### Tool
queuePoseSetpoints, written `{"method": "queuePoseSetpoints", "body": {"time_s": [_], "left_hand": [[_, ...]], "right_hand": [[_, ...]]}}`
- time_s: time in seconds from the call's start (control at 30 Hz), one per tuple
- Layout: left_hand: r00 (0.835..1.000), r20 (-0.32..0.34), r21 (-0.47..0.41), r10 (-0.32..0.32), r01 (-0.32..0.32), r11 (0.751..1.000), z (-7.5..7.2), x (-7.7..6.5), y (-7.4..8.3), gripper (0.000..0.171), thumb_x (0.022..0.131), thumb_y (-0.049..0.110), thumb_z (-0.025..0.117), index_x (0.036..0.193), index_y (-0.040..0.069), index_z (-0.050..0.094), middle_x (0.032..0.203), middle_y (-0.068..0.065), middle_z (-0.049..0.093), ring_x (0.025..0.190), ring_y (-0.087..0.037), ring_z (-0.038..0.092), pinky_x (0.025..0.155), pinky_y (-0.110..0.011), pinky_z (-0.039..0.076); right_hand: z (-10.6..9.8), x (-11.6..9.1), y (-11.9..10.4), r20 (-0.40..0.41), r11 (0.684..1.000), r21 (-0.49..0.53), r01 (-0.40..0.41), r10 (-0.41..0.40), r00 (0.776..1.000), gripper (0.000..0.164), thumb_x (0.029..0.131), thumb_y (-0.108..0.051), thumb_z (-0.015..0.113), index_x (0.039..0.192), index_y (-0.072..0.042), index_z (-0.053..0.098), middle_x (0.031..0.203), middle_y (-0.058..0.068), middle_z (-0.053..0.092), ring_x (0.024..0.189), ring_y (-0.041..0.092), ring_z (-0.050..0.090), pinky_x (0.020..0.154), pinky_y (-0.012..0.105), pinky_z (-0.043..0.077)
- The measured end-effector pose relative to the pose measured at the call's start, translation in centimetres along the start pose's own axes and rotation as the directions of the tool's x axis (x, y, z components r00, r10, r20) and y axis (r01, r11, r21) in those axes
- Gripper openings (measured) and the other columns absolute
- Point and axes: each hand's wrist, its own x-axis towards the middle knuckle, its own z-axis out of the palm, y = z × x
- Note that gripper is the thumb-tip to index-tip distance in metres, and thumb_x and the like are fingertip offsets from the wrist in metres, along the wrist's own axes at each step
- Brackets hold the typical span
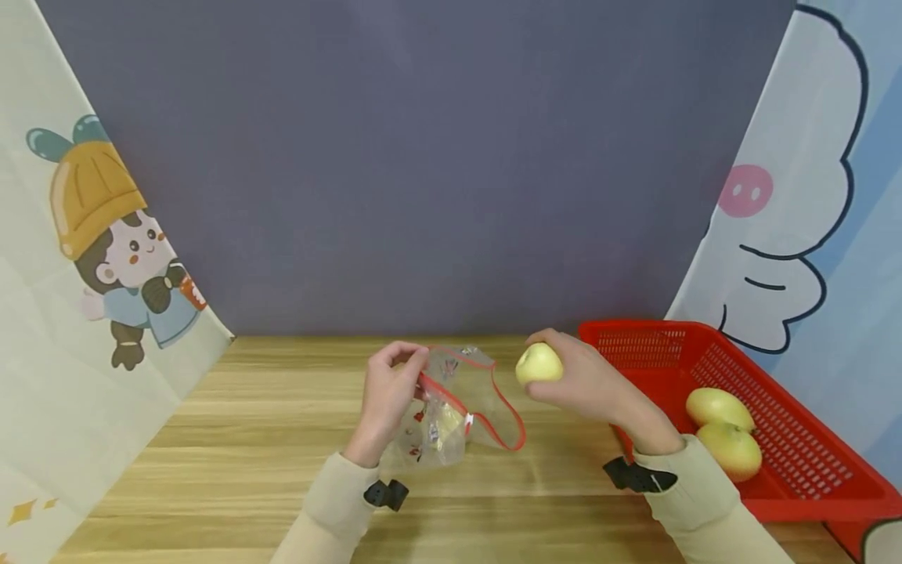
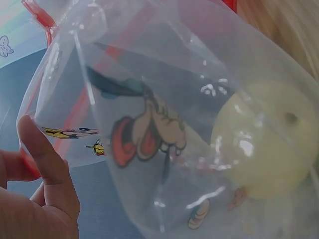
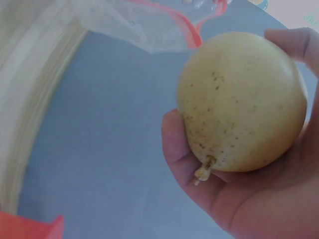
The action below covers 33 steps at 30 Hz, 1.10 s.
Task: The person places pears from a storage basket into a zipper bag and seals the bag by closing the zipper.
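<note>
My left hand [image 1: 395,384] pinches the red-edged rim of a clear zip bag [image 1: 430,446] with printed cartoon figures, its mouth spread toward the right. Inside the bag lies a pale yellow pear [image 2: 264,142], seen through the plastic in the left wrist view. Just right of the bag's mouth, above the table, my right hand [image 1: 585,380] grips another pear [image 3: 241,102] between thumb and fingers. That pear has brown specks and a short stem, and it is outside the bag.
A red plastic basket [image 1: 796,511] with perforated walls stands at the right, holding two yellow pears [image 1: 729,450]. The wooden table [image 1: 211,462] meets a grey-blue backdrop [image 1: 423,172] behind. Cartoon-printed cloths hang at both sides.
</note>
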Motion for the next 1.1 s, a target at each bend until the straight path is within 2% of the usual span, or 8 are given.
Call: {"method": "queuePoseSetpoints", "body": {"time_s": [0.2, 0.47, 0.63, 0.87, 1.1], "left_hand": [[1.000, 0.010, -0.003, 0.004, -0.004, 1.000, 0.2, 0.0, -0.1, 0.020, 0.100, 0.009, 0.065, 0.110, -0.008, 0.066, 0.092, -0.014, 0.061, 0.052, -0.012, 0.056, 0.045, -0.025, 0.056], [1.000, 0.013, -0.001, -0.002, 0.002, 1.000, 0.3, -0.2, -0.1, 0.021, 0.100, 0.009, 0.065, 0.110, -0.010, 0.066, 0.093, -0.014, 0.060, 0.051, -0.012, 0.055, 0.046, -0.025, 0.056], [1.000, 0.010, 0.001, 0.008, -0.008, 1.000, 0.2, -0.3, 0.0, 0.021, 0.100, 0.009, 0.064, 0.110, -0.010, 0.066, 0.093, -0.014, 0.061, 0.052, -0.012, 0.055, 0.046, -0.025, 0.056], [1.000, 0.009, -0.011, 0.010, -0.010, 1.000, 0.2, -0.2, 0.0, 0.022, 0.100, 0.008, 0.064, 0.110, -0.011, 0.065, 0.093, -0.013, 0.061, 0.052, -0.012, 0.055, 0.046, -0.025, 0.056], [1.000, 0.003, -0.017, 0.005, -0.005, 1.000, 0.2, -0.2, 0.0, 0.018, 0.100, 0.009, 0.065, 0.108, -0.008, 0.066, 0.092, -0.013, 0.060, 0.053, -0.013, 0.056, 0.046, -0.027, 0.057]], "right_hand": [[1.3, 0.2, -0.5, -0.025, 0.999, 0.051, 0.000, 0.001, 1.000, 0.045, 0.076, -0.020, 0.073, 0.120, -0.016, 0.063, 0.102, 0.000, 0.063, 0.079, 0.019, 0.056, 0.062, 0.033, 0.052], [3.2, 0.4, -1.7, -0.003, 0.993, 0.114, -0.029, 0.029, 1.000, 0.048, 0.075, -0.022, 0.075, 0.120, -0.016, 0.062, 0.105, 0.000, 0.063, 0.081, 0.020, 0.058, 0.060, 0.033, 0.053], [4.2, 0.8, -2.7, -0.008, 0.988, 0.157, -0.014, 0.015, 1.000, 0.050, 0.074, -0.022, 0.075, 0.122, -0.016, 0.062, 0.108, 0.001, 0.063, 0.082, 0.021, 0.059, 0.060, 0.033, 0.054], [5.1, 1.1, -3.4, -0.012, 0.989, 0.143, -0.026, 0.028, 1.000, 0.058, 0.076, -0.026, 0.077, 0.129, -0.013, 0.060, 0.118, 0.005, 0.061, 0.090, 0.022, 0.059, 0.063, 0.031, 0.055], [6.1, 1.2, -3.6, -0.011, 0.992, 0.109, -0.071, 0.073, 0.997, 0.063, 0.078, -0.033, 0.078, 0.134, -0.016, 0.057, 0.125, 0.009, 0.055, 0.088, 0.022, 0.059, 0.062, 0.030, 0.055]]}}
